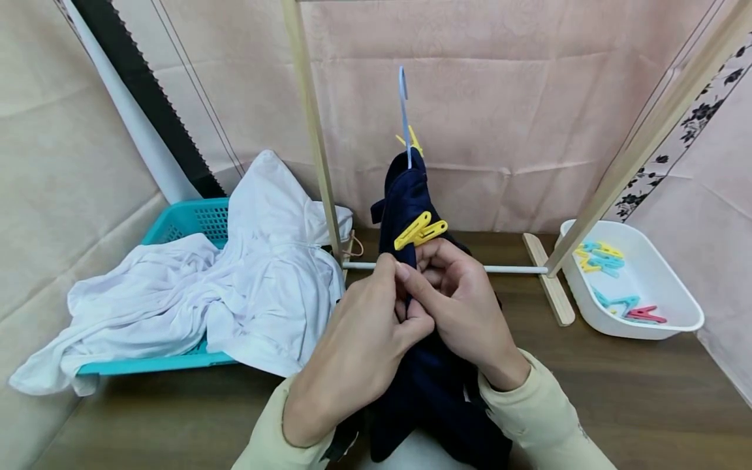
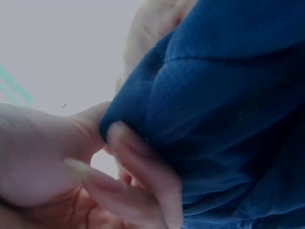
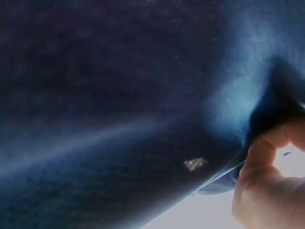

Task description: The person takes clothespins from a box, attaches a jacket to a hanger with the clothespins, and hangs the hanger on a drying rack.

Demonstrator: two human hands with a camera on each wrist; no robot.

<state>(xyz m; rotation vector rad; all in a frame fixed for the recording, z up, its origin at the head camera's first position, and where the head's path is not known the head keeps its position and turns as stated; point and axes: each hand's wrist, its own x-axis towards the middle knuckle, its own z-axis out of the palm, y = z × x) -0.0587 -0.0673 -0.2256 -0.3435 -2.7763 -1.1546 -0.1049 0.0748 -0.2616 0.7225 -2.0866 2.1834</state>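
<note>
A dark navy garment (image 1: 405, 196) hangs on a light blue hanger (image 1: 403, 104), whose hook points up. A yellow clothespin (image 1: 414, 232) is clipped on its near edge, and another yellow clothespin (image 1: 416, 140) on the far end. Just below the near clothespin, my left hand (image 1: 352, 346) pinches the garment's edge between thumb and fingers. My right hand (image 1: 472, 316) pinches the same edge close beside it, the two hands touching. In the left wrist view, the fingers (image 2: 143, 167) lie against the blue cloth (image 2: 224, 109). Dark fabric (image 3: 119, 71) fills most of the right wrist view.
On the left, white clothes (image 1: 264, 261) spill over a teal basket (image 1: 182, 219). A wooden rack with an upright post (image 1: 314, 130), a slanted post (image 1: 640, 143) and a white crossbar (image 1: 517, 269) surrounds the garment. At right, a white tub (image 1: 664, 281) holds several colored clothespins (image 1: 605, 258).
</note>
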